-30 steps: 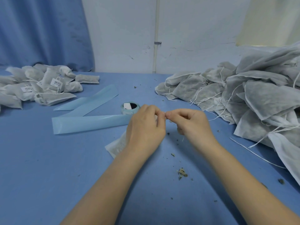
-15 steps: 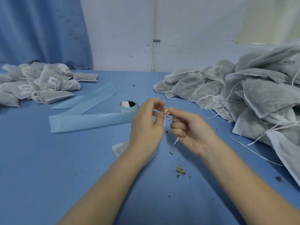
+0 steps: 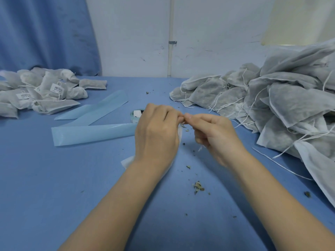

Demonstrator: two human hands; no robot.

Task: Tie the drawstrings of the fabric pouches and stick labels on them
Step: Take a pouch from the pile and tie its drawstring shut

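Meeting fingertip to fingertip at the middle of the blue table (image 3: 54,187), the two hands work on one white fabric pouch (image 3: 127,161). The left hand (image 3: 156,134) is seen from the back, its fingers curled forward and pinched toward the thumb; the right hand (image 3: 213,132) faces it from 3 o'clock, thumb and forefinger pinched, the other fingers curled under. What they pinch between them is very small and mostly hidden; it looks like the pouch's drawstring (image 3: 200,148), of which a short white end shows below the right palm. The pouch itself lies under the left hand and wrist, with one corner sticking out at 7 o'clock of that hand and a thin white edge showing at its 3 o'clock side.

Just beyond the left hand, at 11 o'clock, a roll of labels (image 3: 136,115) is partly hidden by the knuckles. Pale blue backing strips (image 3: 94,134) stretch off at 9 to 10 o'clock. Far out at 10 o'clock lies a pile of tied, labelled pouches (image 3: 43,93); at 2 to 3 o'clock rises a larger heap of untied pouches (image 3: 281,105) with loose strings trailing. Crumbs of dried herb (image 3: 198,186) dot the cloth at 5 o'clock of the hands.
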